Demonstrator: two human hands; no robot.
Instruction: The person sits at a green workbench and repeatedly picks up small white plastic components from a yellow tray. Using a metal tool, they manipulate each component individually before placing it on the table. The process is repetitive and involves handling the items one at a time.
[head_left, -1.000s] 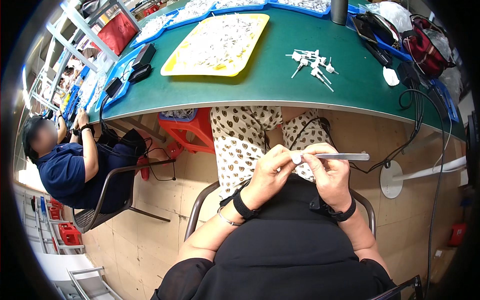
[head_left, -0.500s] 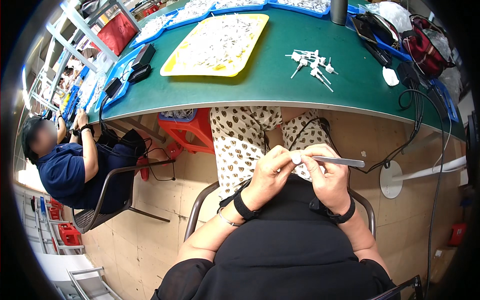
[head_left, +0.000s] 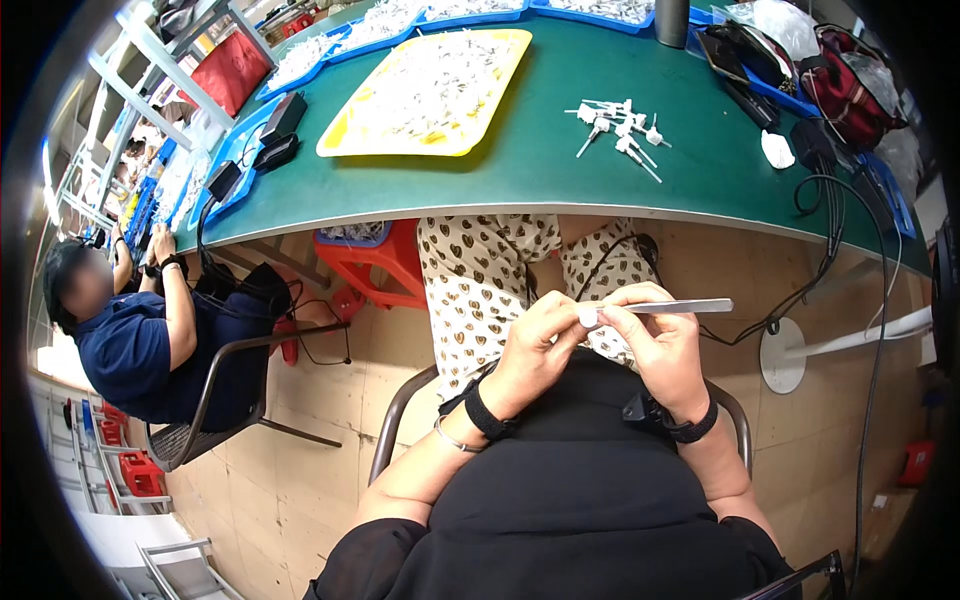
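Observation:
My left hand [head_left: 541, 352] is closed, its thumb and fingertips pinching a small white plastic part [head_left: 588, 317] above my lap. Beside it, my right hand [head_left: 660, 350] grips flat silver tweezers [head_left: 700, 306], whose blunt end points out to the right. The other end is hidden behind the fingers by the white part. Both sets of fingertips meet around this part, so much of its shape is covered. On the green table ahead lies a small pile of white pump heads [head_left: 622, 125] with thin tubes. Left of them, a yellow tray [head_left: 330, 150] is filled with small white pieces.
Blue trays [head_left: 480, 18] of white parts line the table's far side. A dark cylinder [head_left: 673, 20], bags [head_left: 850, 85] and black cables [head_left: 832, 215] are at the right. A person [head_left: 130, 320] sits at left. Under the green table [head_left: 250, 215] stands a red stool [head_left: 370, 275].
The tweezers have levelled out, and my right hand has turned slightly. The white part now shows at a different angle between the fingertips. Both hands keep their hold; the view has shifted a little.

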